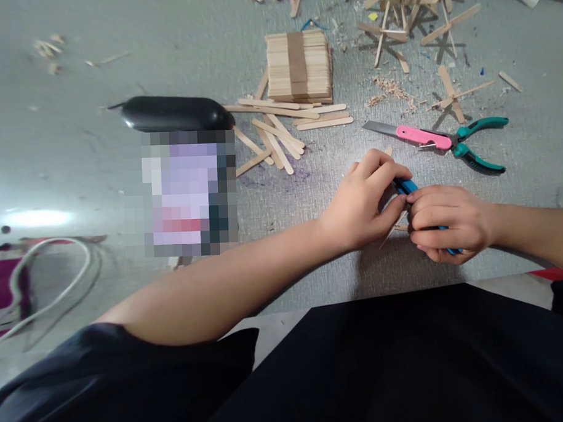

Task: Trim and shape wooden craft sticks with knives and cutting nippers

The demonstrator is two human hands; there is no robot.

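Observation:
My left hand (366, 199) is closed near the table's front edge, pinching a wooden craft stick (389, 150) whose tip shows above the fingers. Close against it, my right hand (450, 222) is wrapped round a blue tool (406, 186) that looks like a utility knife. Its lower end comes out below the right fingers. The blade is hidden between the hands. Thin pieces of wood stick out under the left thumb. Just beyond the hands lie a pink-handled knife (424, 137) and pliers (482, 145) with teal grips.
A banded stack of craft sticks (320, 65) stands at the back, loose sticks (279, 140) before it. Crossed-stick pieces (404, 22) and shavings (392, 90) lie far right. Left are a black rounded case (176, 113), a blurred-out item (188, 196) and a white cable (87, 261).

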